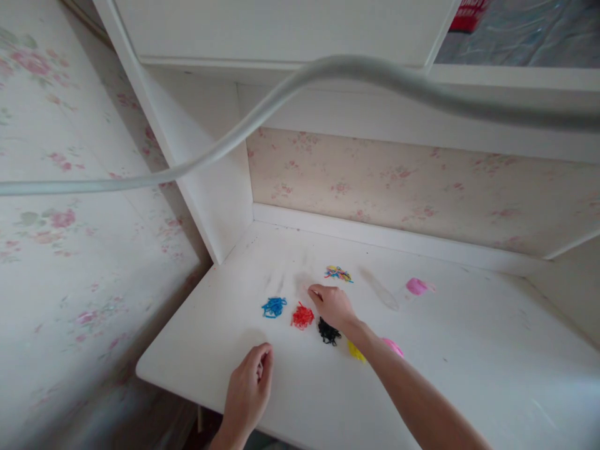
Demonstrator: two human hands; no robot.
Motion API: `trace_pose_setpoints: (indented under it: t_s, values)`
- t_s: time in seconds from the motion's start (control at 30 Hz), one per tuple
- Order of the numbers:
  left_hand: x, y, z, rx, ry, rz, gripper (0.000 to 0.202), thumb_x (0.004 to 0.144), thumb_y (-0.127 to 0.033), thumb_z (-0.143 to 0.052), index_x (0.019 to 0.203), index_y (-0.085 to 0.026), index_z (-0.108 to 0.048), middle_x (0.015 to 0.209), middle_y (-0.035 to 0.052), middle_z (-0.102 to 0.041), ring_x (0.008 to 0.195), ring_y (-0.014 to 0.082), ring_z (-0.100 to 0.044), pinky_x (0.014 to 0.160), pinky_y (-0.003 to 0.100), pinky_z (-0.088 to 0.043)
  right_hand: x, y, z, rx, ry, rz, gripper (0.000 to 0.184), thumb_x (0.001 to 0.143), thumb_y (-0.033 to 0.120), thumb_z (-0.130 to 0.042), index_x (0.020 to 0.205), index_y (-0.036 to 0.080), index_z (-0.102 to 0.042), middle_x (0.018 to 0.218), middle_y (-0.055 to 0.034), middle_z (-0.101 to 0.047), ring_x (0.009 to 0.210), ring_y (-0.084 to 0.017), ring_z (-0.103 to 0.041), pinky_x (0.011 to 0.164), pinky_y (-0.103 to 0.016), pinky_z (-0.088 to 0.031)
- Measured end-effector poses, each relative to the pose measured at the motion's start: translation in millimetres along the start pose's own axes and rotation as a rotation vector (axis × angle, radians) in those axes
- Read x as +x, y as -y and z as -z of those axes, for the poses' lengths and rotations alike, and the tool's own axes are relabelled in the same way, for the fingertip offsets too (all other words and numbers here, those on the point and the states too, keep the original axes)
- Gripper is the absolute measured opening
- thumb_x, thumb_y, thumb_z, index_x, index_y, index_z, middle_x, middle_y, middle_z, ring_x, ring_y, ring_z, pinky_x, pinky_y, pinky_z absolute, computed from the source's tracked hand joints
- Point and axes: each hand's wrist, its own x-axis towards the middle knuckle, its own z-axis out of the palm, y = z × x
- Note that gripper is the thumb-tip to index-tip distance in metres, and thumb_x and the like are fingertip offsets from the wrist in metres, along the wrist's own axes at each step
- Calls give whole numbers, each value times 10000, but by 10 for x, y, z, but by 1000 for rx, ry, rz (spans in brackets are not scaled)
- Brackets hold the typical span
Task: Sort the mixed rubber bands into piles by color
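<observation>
Small heaps of coloured bands lie sorted on a white desk (469, 350): blue (274, 307), red (302, 316), black (329, 332), yellow (356, 351) and pink (392, 345), the last two partly hidden by my right forearm. A mixed-colour heap (338, 273) lies farther back. My right hand (332, 305) reaches over the heaps with its fingers curled, fingertips down on the desk just behind the red heap; anything pinched there is hidden. My left hand (248, 389) rests near the desk's front edge, fingers loosely curled, with nothing visible in it.
A pink lid-like piece (416, 286) and a clear container (382, 290) lie at the back right. A white shelf upright (206, 187) stands on the left with shelves above. A grey cable (300, 84) crosses close to the camera. Floral wallpaper covers the walls.
</observation>
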Motion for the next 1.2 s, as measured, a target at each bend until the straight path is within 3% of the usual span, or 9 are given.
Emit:
trace_pose_setpoints:
  t_s: [0.17, 0.33, 0.67, 0.8, 0.97, 1.1, 1.2]
  values:
    - [-7, -14, -4, 20, 26, -14, 248, 909, -348, -394, 976, -221, -596, 809, 8, -677, 578, 109, -603, 574, 214, -482, -432, 109, -45, -58, 22, 202, 312, 939, 274, -330, 922, 269, -641, 858, 5, -701, 769, -126, -632, 640, -205, -359]
    - [-12, -31, 9, 53, 17, -30, 259, 913, -359, -384, 968, -223, -598, 769, 9, -670, 553, 110, -591, 564, 216, -477, -536, 175, -167, -124, 51, 332, 241, 861, 154, -420, 929, 252, -630, 836, -19, -700, 757, -168, -643, 634, -235, -382]
    - [-25, -39, 0, 70, 16, -31, 261, 913, -363, -380, 965, -224, -595, 764, 10, -666, 570, 112, -593, 570, 210, -471, -688, 184, -156, -169, -6, 323, 229, 846, 95, -427, 912, 188, -626, 799, -58, -694, 724, -158, -644, 575, -201, -358]
    - [-19, -56, 6, 49, 43, -22, 269, 908, -382, -385, 930, -231, -606, 755, -2, -662, 568, 111, -589, 575, 210, -467, -975, 88, -136, -112, -77, 228, 256, 904, 179, -379, 877, 228, -629, 709, -16, -682, 632, -134, -634, 527, -189, -328]
    - [147, -226, 61, 4, 124, 36, 298, 911, -403, -376, 945, -224, -611, 738, -18, -652, 563, 103, -571, 567, 201, -454, -1476, -187, -322, 251, -229, -12, 340, 942, 392, -348, 905, 281, -667, 678, 16, -683, 579, -103, -623, 546, -167, -385]
    - [537, -556, 58, 73, 173, -125, 285, 918, -366, -372, 941, -223, -617, 878, 11, -678, 684, 111, -603, 654, 208, -454, -1874, -479, -635, 455, -311, -292, 404, 893, 521, -384, 912, 263, -695, 586, 22, -654, 475, -92, -581, 523, -149, -430]
    - [935, -816, -88, 203, 241, -234, 252, 906, -306, -394, 916, -227, -633, 927, 15, -682, 782, 118, -616, 722, 214, -449, -2085, -640, -836, 499, -338, -434, 456, 852, 582, -401, 897, 254, -714, 605, 11, -678, 494, -102, -616, 519, -136, -456]
